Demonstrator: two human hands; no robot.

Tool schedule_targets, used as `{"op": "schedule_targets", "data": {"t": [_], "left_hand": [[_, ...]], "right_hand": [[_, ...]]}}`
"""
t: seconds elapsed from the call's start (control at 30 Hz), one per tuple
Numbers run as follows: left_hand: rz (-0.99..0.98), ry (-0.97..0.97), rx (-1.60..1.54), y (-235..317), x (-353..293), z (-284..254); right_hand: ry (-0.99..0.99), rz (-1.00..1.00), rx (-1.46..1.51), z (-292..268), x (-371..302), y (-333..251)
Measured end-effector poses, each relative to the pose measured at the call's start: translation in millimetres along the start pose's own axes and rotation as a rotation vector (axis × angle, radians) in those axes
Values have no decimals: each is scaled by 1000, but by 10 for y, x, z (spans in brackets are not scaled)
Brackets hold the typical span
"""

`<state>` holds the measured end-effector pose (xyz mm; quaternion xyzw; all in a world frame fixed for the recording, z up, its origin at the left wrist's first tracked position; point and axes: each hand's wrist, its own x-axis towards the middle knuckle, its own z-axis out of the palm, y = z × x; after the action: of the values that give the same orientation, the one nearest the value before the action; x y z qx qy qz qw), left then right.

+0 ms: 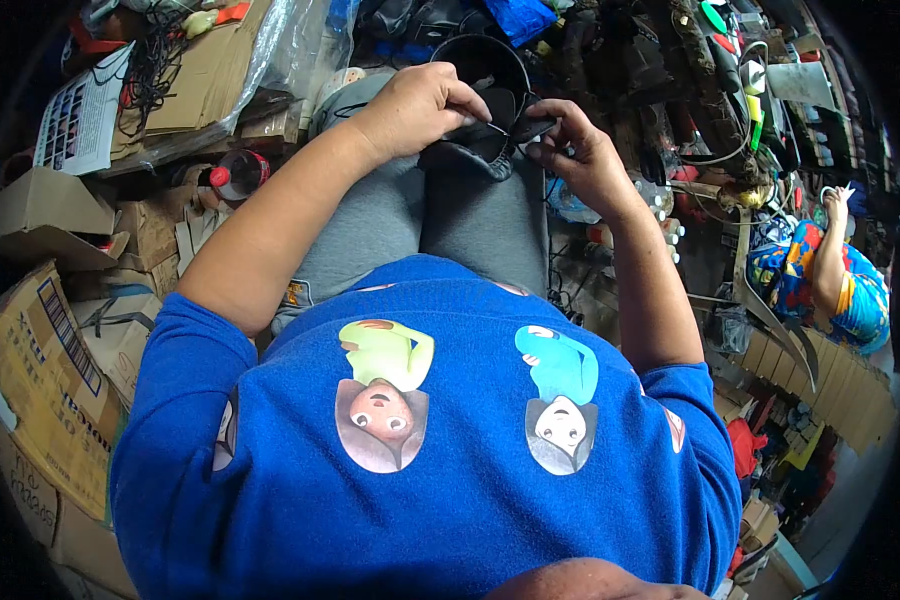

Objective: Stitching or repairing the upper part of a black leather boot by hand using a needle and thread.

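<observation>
The black article (482, 160) is located over the knees of the seated person's grey trousers (485, 220), a position judged to give it support and bring it within reach of both hands. The left hand (455, 105) comes in from one side, thumb and forefinger together on a thin pale sliver (498, 128); the pinch suggests a need for fine control. The right hand (567, 140) stands opposite, thumb and finger clamped on a small dark piece (533, 130) at the article's edge, probably to steady it. The article is dark throughout, with a curved rim around a hollow and a slightly glossy, rounded near part. Its exact kind cannot be determined, nor whether the dark piece is attached. Cardboard (205, 90) lies to the left, clear of both hands.
</observation>
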<state>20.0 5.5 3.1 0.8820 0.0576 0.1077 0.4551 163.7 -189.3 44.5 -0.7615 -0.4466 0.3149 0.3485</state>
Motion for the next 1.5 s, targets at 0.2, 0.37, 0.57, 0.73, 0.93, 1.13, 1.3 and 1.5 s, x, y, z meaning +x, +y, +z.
{"op": "schedule_targets", "data": {"t": [0.2, 0.37, 0.57, 0.73, 0.93, 1.13, 1.3, 1.5], "left_hand": [[2, -15, -56, 14, -1, -26], [11, -40, -54, -5, 16, -1], [-64, -90, -185, -14, 10, -84], [-61, -148, -209, -34, 40, -43], [-67, -172, -234, -74, 78, -30], [-104, -170, -308, -58, 43, -114], [-85, -164, -203, -29, 39, -86], [-79, -166, -138, -35, 45, -70]], "right_hand": [[-4, 16, -2, -1, 6, -6], [13, 25, 118, 59, -4, -14], [63, 75, 293, 135, -42, 191], [86, 86, 328, 190, -37, 303], [60, 63, 318, 184, -37, 314], [57, 45, 282, 186, -38, 332], [49, 59, 303, 173, -39, 341], [34, 87, 310, 168, -41, 275]]}}
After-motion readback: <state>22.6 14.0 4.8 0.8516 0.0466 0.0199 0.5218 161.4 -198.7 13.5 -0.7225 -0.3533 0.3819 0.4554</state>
